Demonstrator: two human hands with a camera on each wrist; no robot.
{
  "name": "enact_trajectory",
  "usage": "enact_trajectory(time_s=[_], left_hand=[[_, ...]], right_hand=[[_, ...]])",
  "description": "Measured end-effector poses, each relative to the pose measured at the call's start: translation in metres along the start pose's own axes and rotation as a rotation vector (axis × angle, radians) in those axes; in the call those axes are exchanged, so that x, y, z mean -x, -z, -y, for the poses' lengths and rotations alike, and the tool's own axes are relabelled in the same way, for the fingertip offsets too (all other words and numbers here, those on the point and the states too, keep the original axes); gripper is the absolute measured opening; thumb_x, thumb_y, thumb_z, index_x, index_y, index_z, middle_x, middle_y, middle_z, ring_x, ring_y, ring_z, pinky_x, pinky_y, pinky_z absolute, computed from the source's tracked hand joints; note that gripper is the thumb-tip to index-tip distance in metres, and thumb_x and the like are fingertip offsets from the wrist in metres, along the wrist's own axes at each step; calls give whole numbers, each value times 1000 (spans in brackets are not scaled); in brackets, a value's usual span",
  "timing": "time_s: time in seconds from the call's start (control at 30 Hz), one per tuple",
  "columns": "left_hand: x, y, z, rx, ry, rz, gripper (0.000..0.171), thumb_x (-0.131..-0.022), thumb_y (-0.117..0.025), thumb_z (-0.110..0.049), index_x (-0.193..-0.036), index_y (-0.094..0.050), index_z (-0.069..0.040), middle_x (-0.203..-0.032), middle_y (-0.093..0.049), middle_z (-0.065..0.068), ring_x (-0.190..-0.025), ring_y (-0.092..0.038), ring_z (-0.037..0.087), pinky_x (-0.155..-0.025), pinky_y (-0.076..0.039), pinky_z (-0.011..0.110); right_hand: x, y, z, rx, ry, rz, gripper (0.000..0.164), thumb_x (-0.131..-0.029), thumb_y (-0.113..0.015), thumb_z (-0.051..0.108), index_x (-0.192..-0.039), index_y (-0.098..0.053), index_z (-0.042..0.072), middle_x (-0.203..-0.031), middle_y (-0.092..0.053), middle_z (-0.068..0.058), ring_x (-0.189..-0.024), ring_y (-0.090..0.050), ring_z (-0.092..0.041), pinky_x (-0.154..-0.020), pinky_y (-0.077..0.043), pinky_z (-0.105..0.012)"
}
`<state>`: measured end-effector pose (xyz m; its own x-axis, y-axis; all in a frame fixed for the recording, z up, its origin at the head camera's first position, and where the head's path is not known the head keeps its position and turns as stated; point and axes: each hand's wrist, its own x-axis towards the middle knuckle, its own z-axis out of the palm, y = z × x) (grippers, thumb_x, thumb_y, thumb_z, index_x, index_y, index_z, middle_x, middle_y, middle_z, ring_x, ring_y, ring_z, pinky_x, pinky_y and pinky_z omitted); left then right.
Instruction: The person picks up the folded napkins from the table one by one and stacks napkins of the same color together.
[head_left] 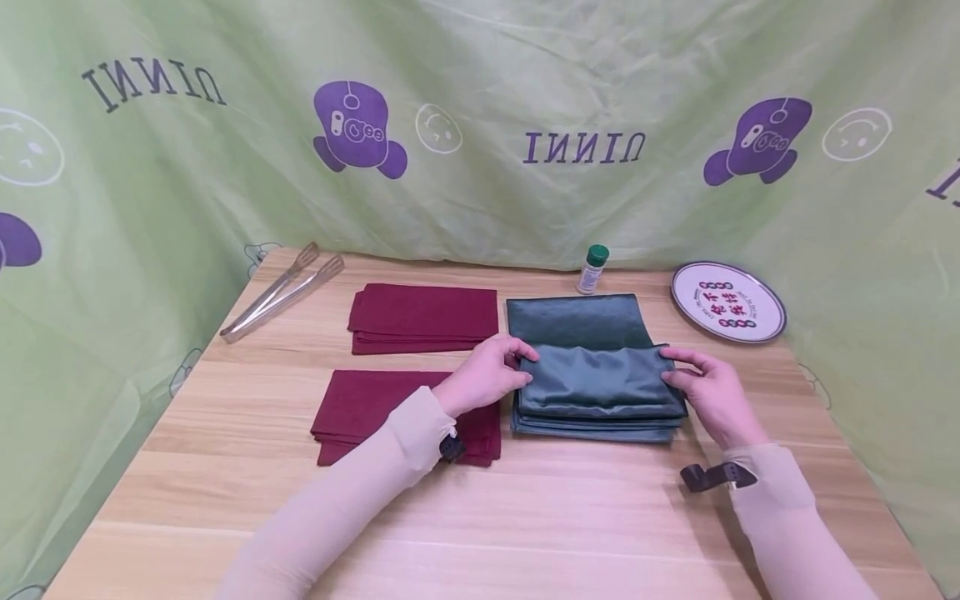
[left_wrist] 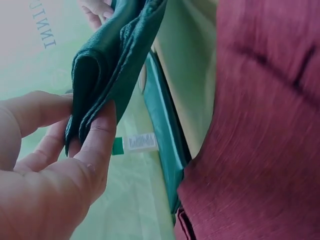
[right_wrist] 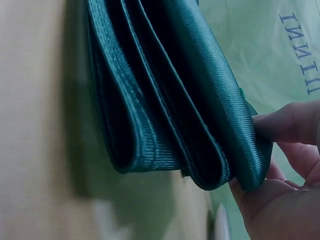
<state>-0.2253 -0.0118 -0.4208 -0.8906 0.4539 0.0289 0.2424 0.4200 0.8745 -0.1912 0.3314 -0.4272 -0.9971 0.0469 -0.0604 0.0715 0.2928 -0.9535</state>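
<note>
A shiny dark green folded cloth [head_left: 600, 383] is held by its two sides between the hands. My left hand [head_left: 489, 373] pinches its left edge, and in the left wrist view the thumb and fingers [left_wrist: 97, 135] grip several layers. The right hand [head_left: 708, 387] pinches the opposite edge; in the right wrist view, loose folds of the cloth [right_wrist: 200, 125] hang beside the thumb and fingers. Just behind it lies another green folded cloth [head_left: 573, 318], partly covered by the held one. A folded burgundy cloth [head_left: 360, 408] lies left of the green one, partly hidden under the left forearm.
Behind the near burgundy cloth lies a second folded burgundy cloth [head_left: 423, 312]. Metal tongs [head_left: 281, 292] rest at the back left. A small green-capped bottle [head_left: 592, 271] stands at the back, and a round plate [head_left: 682, 304] with red writing lies back right. A green curtain [head_left: 480, 208] surrounds the table.
</note>
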Motion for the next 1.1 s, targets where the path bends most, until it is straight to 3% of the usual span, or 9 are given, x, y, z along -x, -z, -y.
enact_trajectory(time_s=[0.17,0.4,0.6,0.97,1.1], left_hand=[[-9,9,-1,19,9,-7,24,-86,-73,-7,-109,-71,-13,-102,-58,3,-84,-56,19,-66,-49,29],[-23,23,-6,3,-6,-50,26,-85,-73,-6,-110,-71,-13,-102,-60,9,-84,-56,19,-64,-48,28],[-37,25,-2,46,-7,-69,26,-85,-73,-4,-111,-70,-9,-101,-60,5,-85,-57,18,-68,-47,25],[-62,30,12,79,63,-127,27,-87,-71,-4,-114,-70,-9,-109,-60,8,-89,-58,19,-67,-49,25],[-71,29,19,69,70,-147,27,-87,-70,-3,-114,-70,-8,-113,-62,8,-92,-60,19,-72,-49,26]], right_hand=[[-13,-1,10,-6,10,-13,34,-92,-63,1,-126,-60,1,-109,-56,2,-85,-59,-2,-70,-48,-16],[-36,-2,22,153,33,-38,41,-93,-64,11,-133,-57,1,-118,-55,-1,-89,-56,-2,-73,-44,-16],[-51,-2,27,203,20,-51,44,-94,-63,12,-137,-55,3,-126,-52,-6,-92,-51,-6,-74,-42,-17],[-82,-15,39,141,19,-86,47,-93,-59,5,-140,-53,3,-133,-47,-13,-91,-52,-4,-73,-44,-16],[-91,-20,38,109,14,-107,47,-93,-57,1,-140,-52,2,-133,-46,-14,-88,-53,-4,-71,-45,-16]])
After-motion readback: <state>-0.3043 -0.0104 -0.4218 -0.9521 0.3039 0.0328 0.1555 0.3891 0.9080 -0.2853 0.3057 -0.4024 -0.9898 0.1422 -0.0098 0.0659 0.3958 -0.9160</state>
